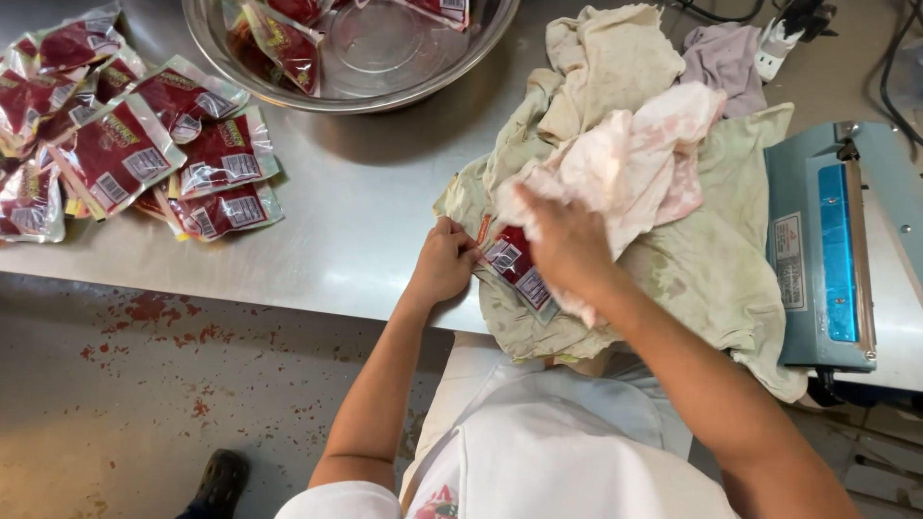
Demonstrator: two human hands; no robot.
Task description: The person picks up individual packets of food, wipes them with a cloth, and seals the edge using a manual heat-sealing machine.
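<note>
A clear sachet of dark red sauce (514,266) lies on a stained greenish cloth (707,259) at the steel table's front edge. My left hand (444,259) pinches the sachet's left end and holds it down. My right hand (567,240) is closed on a crumpled pink-and-white rag (635,159) and presses it onto the sachet, hiding most of it.
A pile of filled red sachets (144,144) lies at the table's left. A steel bowl (216,43) with a few more sachets stands at the back. A blue heat sealer (832,245) sits at the right, with more rags (601,58) and cables behind.
</note>
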